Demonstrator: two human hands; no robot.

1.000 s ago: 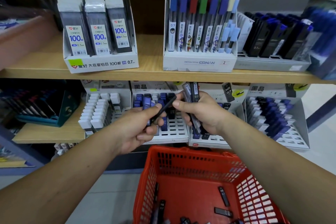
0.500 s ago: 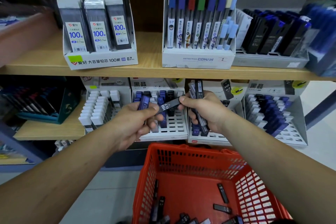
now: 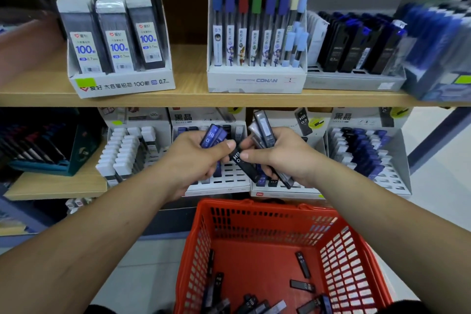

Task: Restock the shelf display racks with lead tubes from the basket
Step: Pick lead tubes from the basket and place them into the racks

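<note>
My left hand (image 3: 196,160) grips a couple of blue lead tubes (image 3: 212,135) and pinches the top of a black HB lead tube (image 3: 242,163) with thumb and finger. My right hand (image 3: 277,158) holds a bunch of grey and black lead tubes (image 3: 262,130) and its thumb also rests on the black HB tube. Both hands hover in front of two white slotted display racks (image 3: 229,181) on the lower shelf. Below them stands the red basket (image 3: 257,222), with several loose lead tubes (image 3: 302,264) on its floor.
To the right stands another white rack of blue tubes (image 3: 364,153), to the left a rack of white-capped tubes (image 3: 125,153). The upper wooden shelf (image 3: 188,97) carries boxes of 100-lead tubes (image 3: 114,35), coloured Conan tubes (image 3: 254,30) and dark tubes (image 3: 356,46).
The hands have come closer together. The black HB tube held in my left hand is now touched by both hands, and my left hand has risen with blue tubes showing above it.
</note>
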